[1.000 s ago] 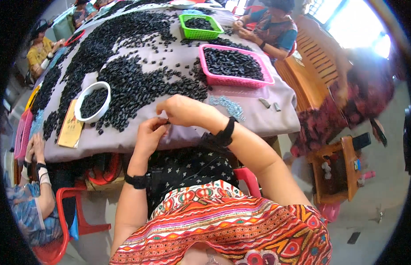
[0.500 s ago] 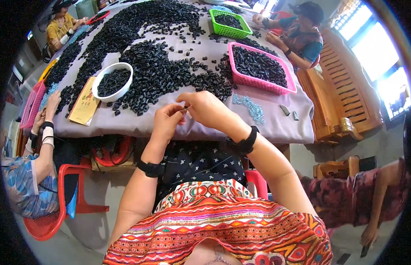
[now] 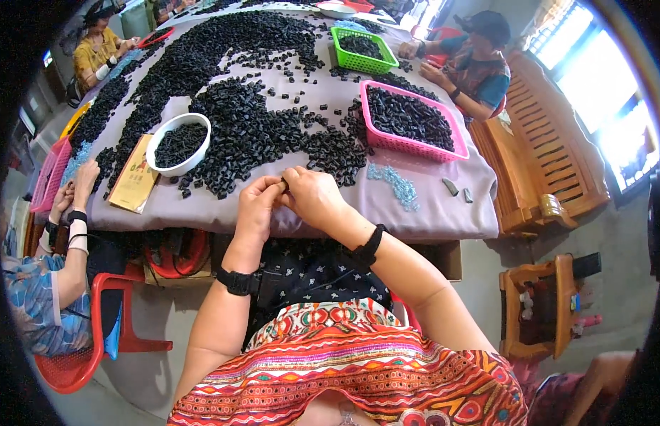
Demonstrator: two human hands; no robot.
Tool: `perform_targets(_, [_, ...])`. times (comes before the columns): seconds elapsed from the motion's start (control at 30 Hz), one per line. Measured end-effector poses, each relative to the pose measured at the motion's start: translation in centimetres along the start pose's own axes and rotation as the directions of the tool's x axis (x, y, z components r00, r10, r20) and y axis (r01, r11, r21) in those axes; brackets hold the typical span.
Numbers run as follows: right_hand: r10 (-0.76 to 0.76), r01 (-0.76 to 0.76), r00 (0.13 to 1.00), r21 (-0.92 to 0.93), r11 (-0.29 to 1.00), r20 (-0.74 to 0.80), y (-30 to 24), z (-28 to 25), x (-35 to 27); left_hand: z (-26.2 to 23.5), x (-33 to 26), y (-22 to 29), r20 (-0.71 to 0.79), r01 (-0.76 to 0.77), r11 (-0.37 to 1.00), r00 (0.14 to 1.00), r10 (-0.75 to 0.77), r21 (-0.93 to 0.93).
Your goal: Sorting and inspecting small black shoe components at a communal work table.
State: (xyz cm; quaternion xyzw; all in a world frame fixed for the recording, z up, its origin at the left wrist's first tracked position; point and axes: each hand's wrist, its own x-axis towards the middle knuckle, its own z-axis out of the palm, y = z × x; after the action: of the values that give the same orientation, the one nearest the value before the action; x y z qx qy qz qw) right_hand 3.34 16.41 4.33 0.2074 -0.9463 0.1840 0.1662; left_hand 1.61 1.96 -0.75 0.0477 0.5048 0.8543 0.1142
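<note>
My left hand [image 3: 256,206] and my right hand [image 3: 316,197] meet at the table's near edge, fingertips pinched together. Between them sits a small black piece [image 3: 284,184], mostly covered by my fingers. Just beyond lies a large heap of short black cylindrical pieces [image 3: 248,131]. A white bowl [image 3: 155,144] holding thin black parts stands past my left hand, beside a yellow booklet [image 3: 136,181]. To the right of my right hand lie small clear bluish pieces [image 3: 397,186], near a pink basket [image 3: 415,146] filled with black pieces.
A green basket [image 3: 365,64] stands farther back. Two grey-green bits [image 3: 451,187] lie near the right corner of the cloth-covered table [image 3: 323,226]. Other people work at the left and far right. A wooden bench [image 3: 536,142] flanks the table; a red chair [image 3: 103,334] stands left.
My hands have drawn closer together and a little left, the right fingers curling in around the small piece. At lower right, a person has moved down, mostly out of view, uncovering a wooden stand.
</note>
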Motion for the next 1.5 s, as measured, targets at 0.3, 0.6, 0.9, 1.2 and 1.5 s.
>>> perform_targets(0.3, [-0.098,0.098,0.993,-0.008,0.995,-0.063,1.9,0.0,-1.2,0.8,-0.2,1.1,0.15,0.082,0.921,0.977,-0.149,0.381])
perform_targets(0.6, [-0.114,0.118,0.991,0.054,0.992,-0.073,2.9,0.0,-2.1,0.7,0.0,-0.2,0.229,0.03,0.916,0.964,-0.131,0.399])
perform_targets(0.9, [0.467,-0.421,0.781,0.202,0.884,-0.415,14.4,-8.6,1.5,1.0,-0.2,0.4,0.144,0.084,0.944,0.98,-0.136,0.319])
perform_targets(1.2, [0.447,-0.378,0.836,0.257,0.889,-0.317,15.4,-9.4,-3.2,4.0,-2.1,1.0,0.303,-0.322,0.526,0.945,0.126,0.787])
perform_targets(1.5, [0.292,-0.293,0.956,-0.08,0.953,-0.028,11.0,-4.7,-7.7,5.6,0.2,-0.5,0.419,-0.443,0.125,0.89,0.182,0.888])
